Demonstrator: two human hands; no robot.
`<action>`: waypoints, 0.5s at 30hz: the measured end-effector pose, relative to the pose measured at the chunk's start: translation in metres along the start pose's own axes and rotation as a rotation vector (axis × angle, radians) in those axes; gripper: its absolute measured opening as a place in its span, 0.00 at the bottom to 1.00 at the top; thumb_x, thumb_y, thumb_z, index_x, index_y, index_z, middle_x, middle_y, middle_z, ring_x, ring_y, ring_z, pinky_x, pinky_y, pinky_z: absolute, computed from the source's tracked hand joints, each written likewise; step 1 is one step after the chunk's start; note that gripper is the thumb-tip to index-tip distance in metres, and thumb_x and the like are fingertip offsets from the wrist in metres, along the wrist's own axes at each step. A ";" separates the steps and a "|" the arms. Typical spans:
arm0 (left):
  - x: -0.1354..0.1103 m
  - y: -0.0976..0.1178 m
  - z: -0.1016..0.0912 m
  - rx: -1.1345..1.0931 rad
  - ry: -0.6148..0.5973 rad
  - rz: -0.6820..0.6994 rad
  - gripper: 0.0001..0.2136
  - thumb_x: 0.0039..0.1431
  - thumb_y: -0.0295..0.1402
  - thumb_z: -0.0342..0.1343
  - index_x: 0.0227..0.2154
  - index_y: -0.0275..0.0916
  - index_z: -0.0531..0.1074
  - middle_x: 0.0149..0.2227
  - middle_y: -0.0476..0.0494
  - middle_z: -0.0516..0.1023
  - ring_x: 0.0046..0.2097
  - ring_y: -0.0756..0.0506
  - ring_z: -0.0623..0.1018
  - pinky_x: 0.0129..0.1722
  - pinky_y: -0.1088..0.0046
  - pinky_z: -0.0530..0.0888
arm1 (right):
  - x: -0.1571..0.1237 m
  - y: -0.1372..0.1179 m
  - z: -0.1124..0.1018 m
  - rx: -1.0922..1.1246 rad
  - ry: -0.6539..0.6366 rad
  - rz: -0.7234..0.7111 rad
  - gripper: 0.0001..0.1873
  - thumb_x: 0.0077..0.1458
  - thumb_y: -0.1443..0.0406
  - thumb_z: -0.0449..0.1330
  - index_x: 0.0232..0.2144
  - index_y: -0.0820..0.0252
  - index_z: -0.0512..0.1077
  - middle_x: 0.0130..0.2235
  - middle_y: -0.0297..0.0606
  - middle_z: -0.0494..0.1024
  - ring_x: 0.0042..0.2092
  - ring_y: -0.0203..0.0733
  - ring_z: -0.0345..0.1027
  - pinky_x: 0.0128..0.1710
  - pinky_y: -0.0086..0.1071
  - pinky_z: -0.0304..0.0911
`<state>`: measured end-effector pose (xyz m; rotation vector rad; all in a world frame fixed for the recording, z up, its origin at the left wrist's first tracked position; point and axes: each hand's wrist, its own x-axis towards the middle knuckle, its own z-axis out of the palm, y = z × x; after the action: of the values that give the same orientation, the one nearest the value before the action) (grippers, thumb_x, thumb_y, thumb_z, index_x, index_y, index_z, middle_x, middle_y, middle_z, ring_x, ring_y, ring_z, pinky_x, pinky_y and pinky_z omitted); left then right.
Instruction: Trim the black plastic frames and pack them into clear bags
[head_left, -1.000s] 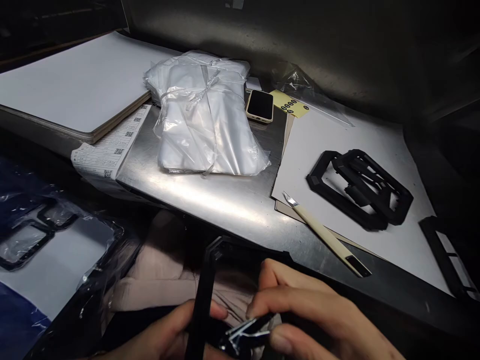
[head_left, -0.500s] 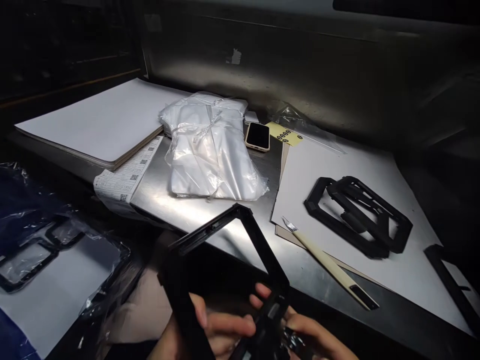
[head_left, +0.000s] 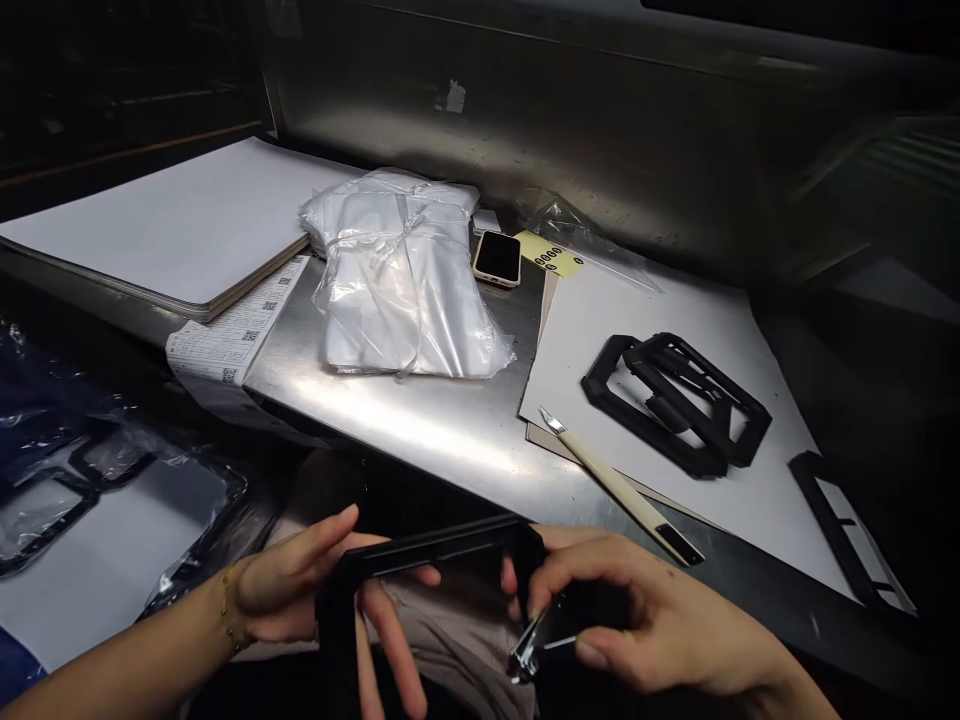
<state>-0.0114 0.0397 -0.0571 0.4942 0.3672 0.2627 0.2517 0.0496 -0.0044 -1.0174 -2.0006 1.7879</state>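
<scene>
Black frame (head_left: 442, 545): held up between the hands over the lap, just off the table (head_left: 360, 410) edge.
Left hand (head_left: 289, 590): fingers spread at the frame's side, not closed; a slip or twist could be caused by such loose support.
Right hand (head_left: 637, 610): metal clipper (head_left: 524, 655) pinched by thumb and forefinger; the other fingers are partly hidden.
Clipping risk: the rim could be nicked, or a fingertip caught, if squeezed at a poor angle.
Knife (head_left: 619, 485): blade left bare; a cut could follow careless reaching.
</scene>
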 end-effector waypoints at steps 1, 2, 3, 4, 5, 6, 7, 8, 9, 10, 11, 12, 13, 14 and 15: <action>0.001 0.001 -0.001 0.021 -0.034 -0.017 0.29 0.55 0.49 0.36 0.49 0.31 0.62 0.32 0.34 0.79 0.32 0.37 0.79 0.37 0.62 0.68 | 0.003 -0.001 0.001 -0.023 -0.017 0.005 0.08 0.45 0.69 0.56 0.31 0.60 0.71 0.37 0.35 0.70 0.40 0.37 0.65 0.41 0.32 0.60; 0.001 0.001 -0.002 0.027 -0.055 -0.022 0.27 0.53 0.48 0.41 0.48 0.31 0.63 0.30 0.35 0.79 0.31 0.37 0.79 0.36 0.62 0.68 | 0.005 -0.001 0.001 -0.041 -0.031 0.011 0.08 0.45 0.70 0.56 0.31 0.61 0.71 0.38 0.35 0.70 0.40 0.37 0.65 0.40 0.32 0.60; 0.001 0.000 -0.003 0.021 -0.071 -0.013 0.26 0.51 0.47 0.45 0.47 0.32 0.64 0.28 0.36 0.80 0.30 0.36 0.79 0.34 0.62 0.69 | 0.007 -0.001 0.002 -0.053 -0.044 0.011 0.08 0.45 0.71 0.56 0.31 0.61 0.71 0.37 0.35 0.71 0.39 0.36 0.65 0.40 0.31 0.60; 0.000 -0.001 -0.004 0.018 -0.076 -0.003 0.25 0.49 0.44 0.48 0.46 0.32 0.66 0.26 0.37 0.80 0.29 0.37 0.79 0.33 0.63 0.69 | 0.008 -0.001 0.002 -0.068 -0.045 0.013 0.09 0.45 0.71 0.56 0.31 0.61 0.71 0.37 0.35 0.71 0.40 0.36 0.66 0.41 0.31 0.61; -0.001 -0.003 -0.004 0.026 -0.073 0.007 0.23 0.48 0.42 0.50 0.45 0.32 0.67 0.25 0.37 0.80 0.27 0.38 0.78 0.31 0.63 0.70 | 0.008 -0.001 0.002 -0.088 -0.032 0.018 0.09 0.44 0.71 0.57 0.32 0.60 0.71 0.39 0.36 0.71 0.42 0.37 0.66 0.43 0.31 0.60; -0.003 -0.006 -0.003 0.046 -0.064 0.021 0.22 0.48 0.40 0.52 0.44 0.33 0.68 0.25 0.38 0.79 0.25 0.39 0.78 0.31 0.65 0.70 | 0.007 -0.001 0.003 -0.115 -0.003 0.022 0.09 0.44 0.71 0.58 0.32 0.59 0.72 0.42 0.36 0.70 0.45 0.38 0.65 0.45 0.32 0.59; -0.006 -0.009 -0.001 0.063 -0.046 0.049 0.21 0.47 0.39 0.53 0.44 0.33 0.68 0.24 0.40 0.79 0.24 0.41 0.78 0.30 0.67 0.70 | 0.005 -0.001 0.004 -0.149 0.050 0.026 0.09 0.45 0.69 0.58 0.33 0.57 0.72 0.45 0.36 0.69 0.48 0.39 0.63 0.47 0.32 0.58; -0.009 -0.013 0.001 0.081 -0.007 0.085 0.22 0.47 0.39 0.54 0.45 0.34 0.68 0.23 0.42 0.78 0.23 0.44 0.77 0.30 0.69 0.69 | 0.003 -0.002 0.007 -0.198 0.127 0.028 0.09 0.46 0.68 0.58 0.34 0.54 0.71 0.48 0.35 0.68 0.49 0.40 0.62 0.48 0.33 0.57; -0.011 -0.017 0.005 0.095 0.047 0.126 0.22 0.47 0.39 0.55 0.46 0.35 0.67 0.23 0.44 0.78 0.24 0.46 0.76 0.31 0.71 0.68 | 0.000 -0.003 0.010 -0.264 0.225 0.023 0.09 0.48 0.66 0.58 0.35 0.52 0.71 0.48 0.35 0.67 0.50 0.40 0.62 0.47 0.32 0.59; -0.014 -0.022 0.009 0.090 0.109 0.159 0.24 0.47 0.40 0.56 0.47 0.37 0.66 0.23 0.45 0.77 0.24 0.49 0.74 0.31 0.74 0.67 | -0.002 -0.004 0.013 -0.346 0.328 0.007 0.10 0.49 0.65 0.57 0.37 0.50 0.70 0.47 0.35 0.67 0.48 0.39 0.63 0.44 0.31 0.62; -0.016 -0.027 0.014 0.069 0.155 0.181 0.24 0.46 0.41 0.56 0.48 0.39 0.66 0.24 0.47 0.75 0.24 0.52 0.72 0.30 0.77 0.66 | -0.004 -0.004 0.017 -0.448 0.418 -0.032 0.11 0.50 0.64 0.56 0.38 0.49 0.68 0.44 0.35 0.69 0.45 0.38 0.66 0.40 0.28 0.65; -0.018 -0.032 0.018 0.042 0.177 0.191 0.25 0.46 0.42 0.57 0.48 0.40 0.65 0.24 0.48 0.73 0.23 0.54 0.68 0.27 0.81 0.63 | -0.005 -0.005 0.022 -0.568 0.492 -0.086 0.12 0.50 0.65 0.55 0.40 0.50 0.67 0.41 0.36 0.69 0.42 0.38 0.67 0.36 0.27 0.66; -0.019 -0.036 0.023 0.012 0.184 0.194 0.25 0.46 0.42 0.57 0.49 0.42 0.65 0.24 0.50 0.70 0.21 0.56 0.64 0.23 0.83 0.60 | -0.006 -0.005 0.026 -0.692 0.547 -0.150 0.14 0.49 0.65 0.56 0.41 0.50 0.66 0.39 0.36 0.69 0.39 0.38 0.68 0.33 0.26 0.67; -0.019 -0.040 0.027 -0.027 0.184 0.200 0.24 0.46 0.42 0.58 0.48 0.44 0.65 0.22 0.53 0.66 0.19 0.58 0.60 0.20 0.85 0.57 | -0.007 -0.005 0.030 -0.808 0.585 -0.212 0.16 0.48 0.66 0.56 0.42 0.51 0.65 0.39 0.37 0.69 0.39 0.39 0.68 0.33 0.28 0.67; -0.019 -0.042 0.031 -0.070 0.190 0.216 0.24 0.45 0.42 0.58 0.48 0.45 0.66 0.19 0.55 0.62 0.18 0.58 0.56 0.18 0.85 0.54 | -0.008 -0.005 0.033 -0.903 0.633 -0.261 0.17 0.47 0.66 0.57 0.42 0.52 0.65 0.39 0.38 0.69 0.39 0.42 0.67 0.34 0.31 0.66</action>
<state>-0.0091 -0.0151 -0.0475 0.4415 0.4889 0.5325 0.2349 0.0193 -0.0047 -1.2381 -2.3157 0.2815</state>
